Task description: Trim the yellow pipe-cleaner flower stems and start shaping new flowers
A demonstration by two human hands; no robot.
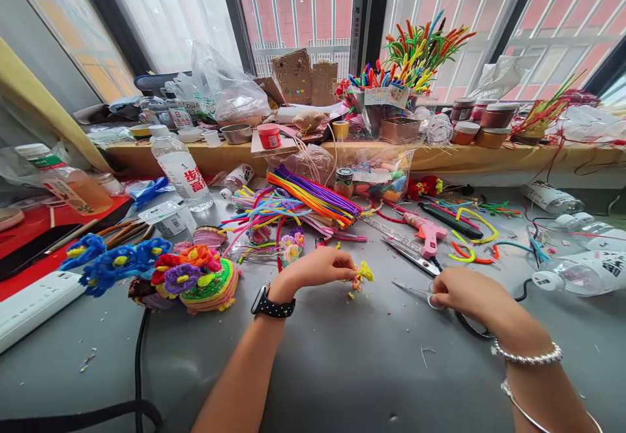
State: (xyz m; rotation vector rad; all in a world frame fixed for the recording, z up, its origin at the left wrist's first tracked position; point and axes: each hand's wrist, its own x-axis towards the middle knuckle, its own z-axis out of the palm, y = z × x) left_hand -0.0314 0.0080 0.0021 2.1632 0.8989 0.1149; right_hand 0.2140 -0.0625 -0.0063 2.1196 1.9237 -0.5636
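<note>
Two things are held at the grey table (pixel 362 381): beyond a black watch (pixel 274 304), the left hand (pixel 317 268) bends at the wrist and reaches rightward, thumb and fingertips pinching a fuzzy yellow piece (pixel 365 272) near the table's middle. Further right, apart from that piece, small scissors (pixel 409 288) aim their blades left, their handle gripped by the curled right hand (pixel 472 297), whose forearm, wearing a beaded bracelet (pixel 531 356), slants in from the lower right.
</note>
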